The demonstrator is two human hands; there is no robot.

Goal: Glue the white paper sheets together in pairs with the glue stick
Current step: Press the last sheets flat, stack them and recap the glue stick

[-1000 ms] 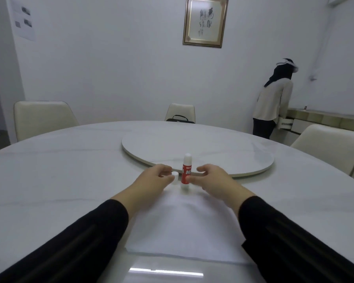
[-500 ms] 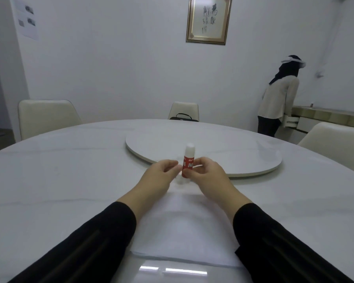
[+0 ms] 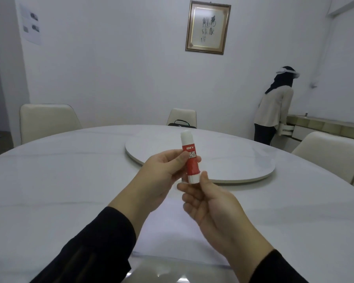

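A red-and-white glue stick (image 3: 190, 164) stands upright in the air above the table, its white top end up. My left hand (image 3: 161, 173) grips its red body between thumb and fingers. My right hand (image 3: 211, 207) sits just below, with thumb and forefinger pinching the white base. A stack of white paper sheets (image 3: 173, 234) lies flat on the table under my hands, near the front edge, partly hidden by my wrists and black sleeves.
The round white marble table (image 3: 49, 190) has a raised turntable (image 3: 245, 160) at its middle, just beyond the glue stick. Cream chairs (image 3: 47, 121) stand around it. A person (image 3: 274, 107) stands at a counter at the back right.
The glue stick has left the table and risen toward me. My left hand has taken its body, and my right hand has shifted down to its base.
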